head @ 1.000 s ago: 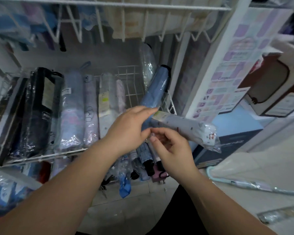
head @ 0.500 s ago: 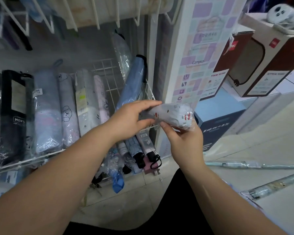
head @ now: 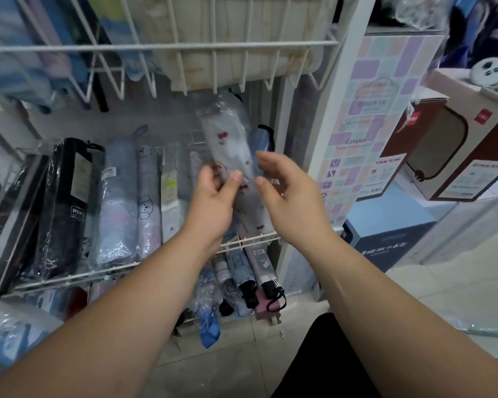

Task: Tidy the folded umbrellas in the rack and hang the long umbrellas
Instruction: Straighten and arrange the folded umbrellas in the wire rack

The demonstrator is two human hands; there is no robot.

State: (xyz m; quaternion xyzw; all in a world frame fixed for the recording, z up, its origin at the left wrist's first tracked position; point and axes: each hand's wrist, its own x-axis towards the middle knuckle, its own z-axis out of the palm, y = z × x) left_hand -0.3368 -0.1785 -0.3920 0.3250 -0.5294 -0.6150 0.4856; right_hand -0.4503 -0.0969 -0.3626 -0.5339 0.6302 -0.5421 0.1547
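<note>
Left hand point(head: 213, 193): closed on the lower part of the white umbrella, thumb on its front and the other digits curled around its left side.
Right hand point(head: 288, 191): open, thumb and curved digits spread just to the right of the white umbrella; whether the thumb tip touches the wrapper I cannot tell.
White umbrella point(head: 233, 156): folded, in a clear plastic sleeve, printed with small red marks; it stands nearly upright, tilted a little to the left at the top, at the right end of the wire shelf, its lower end down by the front rail.
Wire shelf point(head: 69, 275): white wire, sloping down toward the camera, with a row of folded umbrellas lying side by side.
Black umbrellas point(head: 66, 202): at the left of the row, in glossy wrap, one with a tag reading MEN'S.
Pale blue umbrella point(head: 117, 202): beside the black ones, in crinkled plastic.
Puppy-print umbrella point(head: 147, 202): just right of the pale blue one.
Blue umbrella point(head: 260, 142): leaning behind the white umbrella, against the right corner of the shelf.
Lower umbrellas point(head: 250, 271): a bunch under the shelf, handles pointing down and toward the camera.
Upper basket point(head: 184, 47): white wire, above the shelf, holding pale bundles.
Boxes point(head: 454, 145): brown and white, stacked at the right.
</note>
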